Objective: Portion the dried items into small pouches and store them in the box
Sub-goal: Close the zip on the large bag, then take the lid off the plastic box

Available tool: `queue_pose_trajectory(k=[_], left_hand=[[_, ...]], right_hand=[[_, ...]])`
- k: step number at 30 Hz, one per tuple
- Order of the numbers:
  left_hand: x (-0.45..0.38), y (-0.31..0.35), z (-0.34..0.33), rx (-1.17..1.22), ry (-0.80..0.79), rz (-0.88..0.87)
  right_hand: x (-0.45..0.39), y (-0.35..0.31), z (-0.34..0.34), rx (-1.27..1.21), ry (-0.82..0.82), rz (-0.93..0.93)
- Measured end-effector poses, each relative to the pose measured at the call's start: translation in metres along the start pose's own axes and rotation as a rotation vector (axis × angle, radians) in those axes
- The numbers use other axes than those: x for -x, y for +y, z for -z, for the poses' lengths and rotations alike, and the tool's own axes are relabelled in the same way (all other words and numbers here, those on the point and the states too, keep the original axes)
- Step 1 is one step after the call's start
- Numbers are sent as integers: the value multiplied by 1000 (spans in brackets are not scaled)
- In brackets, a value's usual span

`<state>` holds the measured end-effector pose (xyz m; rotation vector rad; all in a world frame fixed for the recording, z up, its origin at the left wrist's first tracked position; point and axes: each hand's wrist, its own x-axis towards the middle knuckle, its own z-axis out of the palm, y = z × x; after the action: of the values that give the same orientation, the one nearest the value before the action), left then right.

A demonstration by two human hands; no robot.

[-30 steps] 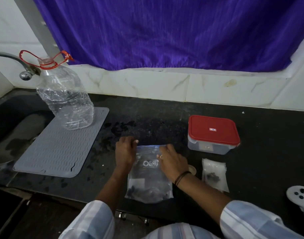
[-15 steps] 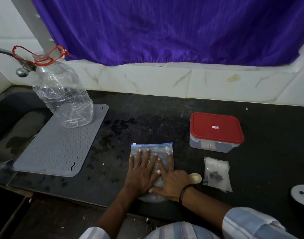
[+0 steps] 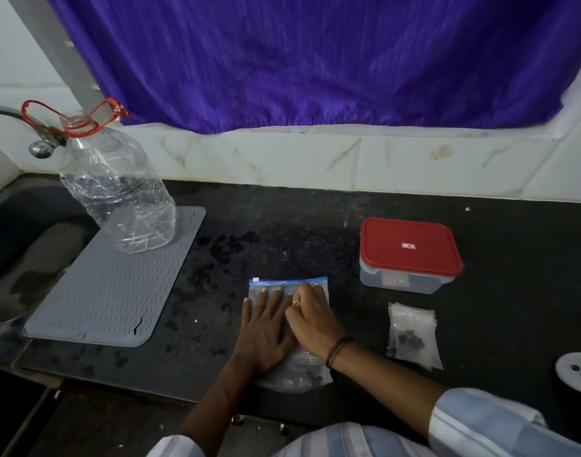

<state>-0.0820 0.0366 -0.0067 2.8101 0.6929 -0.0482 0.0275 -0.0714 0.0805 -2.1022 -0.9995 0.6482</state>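
2 hands flat on zip bag

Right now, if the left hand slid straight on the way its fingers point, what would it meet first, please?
The left hand lies flat on the zip bag, fingers pointing away toward the wall. Past the bag's blue zip edge, only bare black counter shows before the tiled wall.

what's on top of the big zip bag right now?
Both hands lie on the zip bag: left hand flat, fingers spread; right hand beside it near the blue zip strip. Dark dried bits show at its near end; the middle is covered.
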Motion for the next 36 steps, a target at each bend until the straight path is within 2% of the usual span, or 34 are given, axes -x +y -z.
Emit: queue_pose_trajectory(k=[2, 4, 8, 10, 14, 16, 19, 21, 25, 30, 33, 36], left_hand=[[0, -4, 2, 132, 81, 28], [0, -8, 3, 232, 172, 52], [1, -8, 4, 263, 243, 25], [2, -7, 4, 251, 253, 13], [2, -6, 2, 219, 260, 13], [1, -6, 3, 195, 265, 12], [-3, -3, 9, 184, 307, -21], [-10, 4, 16, 182, 329, -51], [-36, 32, 32, 285, 329, -113], [-78, 86, 57, 536, 378, -114], [-102, 120, 66, 632, 387, -91], [-122, 142, 64, 765, 270, 19]], right_hand=[[-10, 2, -8, -82, 4, -61], [-19, 9, -13, -88, 7, -37], [-32, 26, -16, -173, -66, -47], [-35, 36, -17, -121, -71, -55], [-34, 45, -13, 40, 28, -28], [-32, 48, -9, 119, 15, 8], [-27, 52, 8, 106, 26, 57], [-22, 52, 28, 81, 100, 91], [-15, 58, 86, 87, 355, 199], [-9, 80, 160, 274, 618, 241], [-7, 101, 188, 520, 536, 131], [-6, 118, 202, 632, 387, 48]])
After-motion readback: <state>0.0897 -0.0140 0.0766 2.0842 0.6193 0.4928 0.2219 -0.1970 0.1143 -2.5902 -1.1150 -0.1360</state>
